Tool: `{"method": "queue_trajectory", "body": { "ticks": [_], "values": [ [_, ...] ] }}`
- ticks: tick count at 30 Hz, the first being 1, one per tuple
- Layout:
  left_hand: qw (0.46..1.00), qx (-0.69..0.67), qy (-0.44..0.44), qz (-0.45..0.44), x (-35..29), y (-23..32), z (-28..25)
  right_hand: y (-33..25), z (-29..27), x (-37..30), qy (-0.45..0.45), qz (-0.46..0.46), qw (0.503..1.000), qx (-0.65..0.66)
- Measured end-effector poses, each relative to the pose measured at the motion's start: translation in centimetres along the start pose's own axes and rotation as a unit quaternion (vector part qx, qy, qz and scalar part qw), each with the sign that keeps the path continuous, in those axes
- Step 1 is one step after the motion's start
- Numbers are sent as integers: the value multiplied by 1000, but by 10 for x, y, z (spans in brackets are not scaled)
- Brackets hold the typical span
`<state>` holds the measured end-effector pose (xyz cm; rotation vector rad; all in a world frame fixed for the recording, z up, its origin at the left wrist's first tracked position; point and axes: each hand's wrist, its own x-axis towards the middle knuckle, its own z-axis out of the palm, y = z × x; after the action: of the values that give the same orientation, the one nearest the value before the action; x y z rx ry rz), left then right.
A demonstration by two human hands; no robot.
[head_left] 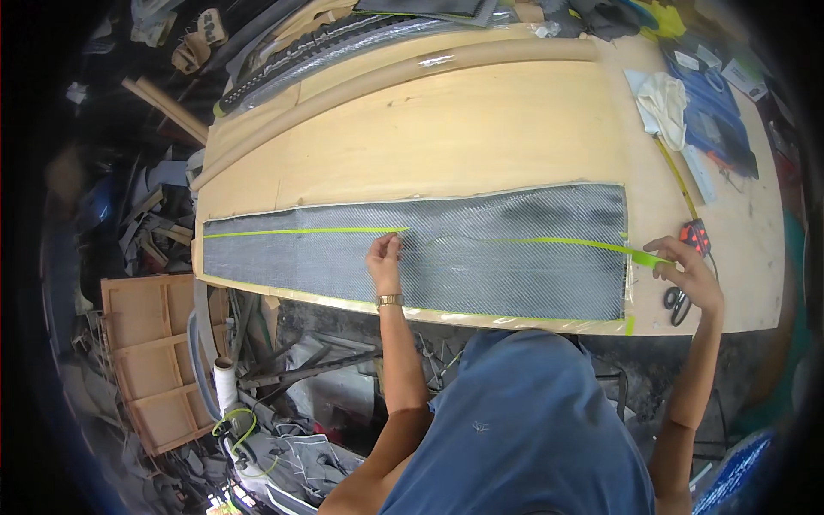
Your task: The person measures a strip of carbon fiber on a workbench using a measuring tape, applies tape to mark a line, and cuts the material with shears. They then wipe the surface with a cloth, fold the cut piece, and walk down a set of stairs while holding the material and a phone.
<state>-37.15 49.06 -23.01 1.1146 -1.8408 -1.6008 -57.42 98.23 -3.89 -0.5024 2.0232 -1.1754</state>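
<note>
A long dark grey woven sheet [498,283], which looks like carbon-fibre cloth, lies on the table with pale green edging. Lime-green tape [300,231] runs along its left half. My left hand [384,260], a watch on its wrist, is closed in a pinch at the tape near the sheet's middle. From there the tape turns thin, seemingly edge-on, then shows wider toward the right. Beyond the sheet's right edge my right hand [692,273] grips the tape's other end between thumb and fingers. Whether a roll sits in that hand is hidden.
Black scissors [676,305] and a red-black tape measure [693,236] lie by my right hand. Behind the sheet is a long cardboard tube [386,88]. A white glove [663,105] rests at the right. Scrap and a wooden frame [159,360] stand at the left.
</note>
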Motion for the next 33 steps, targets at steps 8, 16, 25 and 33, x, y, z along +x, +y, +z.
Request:
{"method": "queue_trajectory", "body": {
  "ticks": [8, 16, 25, 33],
  "values": [
    [945, 233, -35, 228, -30, 6, 17, 0, 4, -2, 8, 13, 1000, 17],
    [923, 304, -30, 235, -26, -4, 34, -5, 9, -5, 22, 14, 1000, 13],
    [944, 235, -87, 212, -21, 5, 27, -8, 10, -14, 34, 11, 999, 10],
    [945, 161, -268, 95, -21, 53, -27, 0, -5, -30, 72, 14, 997, -31]
  ]
}}
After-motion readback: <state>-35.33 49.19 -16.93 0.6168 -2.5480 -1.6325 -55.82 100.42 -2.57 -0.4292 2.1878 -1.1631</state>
